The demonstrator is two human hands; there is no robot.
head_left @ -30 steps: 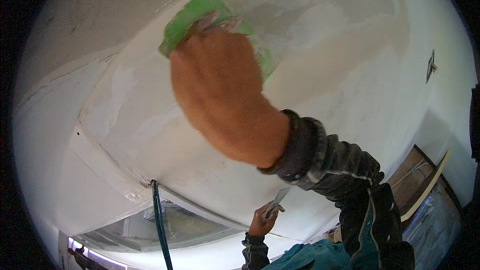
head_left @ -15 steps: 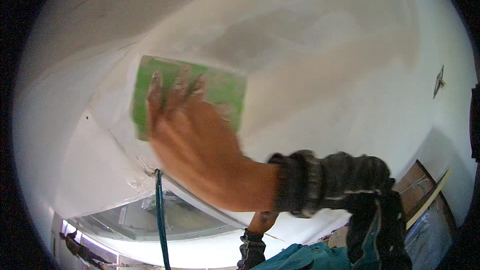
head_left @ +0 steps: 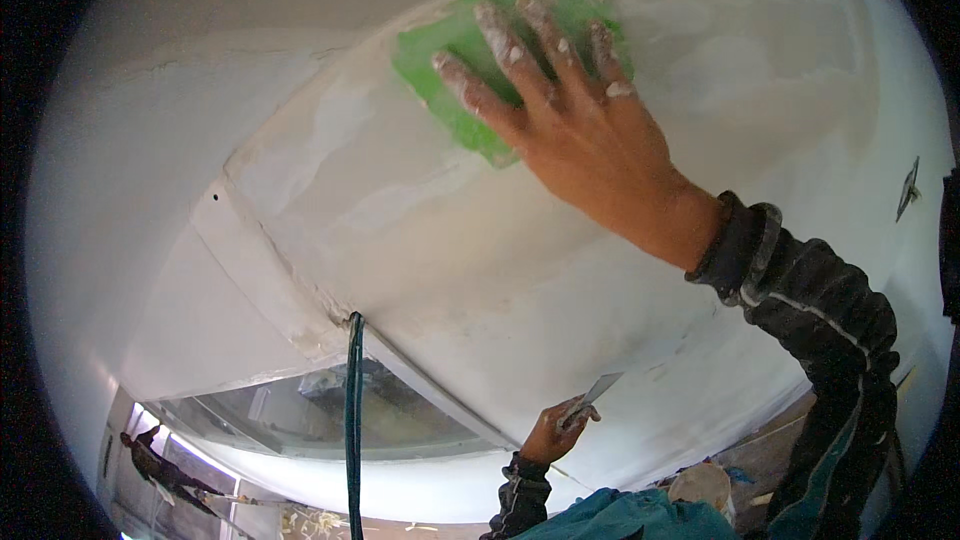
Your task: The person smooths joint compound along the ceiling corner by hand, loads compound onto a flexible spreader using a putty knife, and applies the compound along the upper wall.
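Observation:
My right hand (head_left: pixel 600 140) is high up against a large curved white panel (head_left: pixel 620 340). Its dust-caked fingers are spread across a thin green rectangular spreader (head_left: pixel 465 45), holding it on the panel; my palm side is hidden. Beige and grey smears of filler cover the surface around it. Low in the middle, my left hand (head_left: pixel 550 435) is closed round the handle of a putty knife (head_left: pixel 600 390). That blade points up and right, apart from my right hand.
A dark blue-green cord (head_left: pixel 354 420) hangs from the panel's edge beside a window (head_left: pixel 330 415). A metal fitting (head_left: pixel 908 188) juts out at the right. Below stands a pale bucket (head_left: pixel 703 485). Another person (head_left: pixel 165 475) is at the far lower left.
My right hand has moved the green spreader up and to the right across the panel. My left hand and the putty knife, mostly hidden before, now show.

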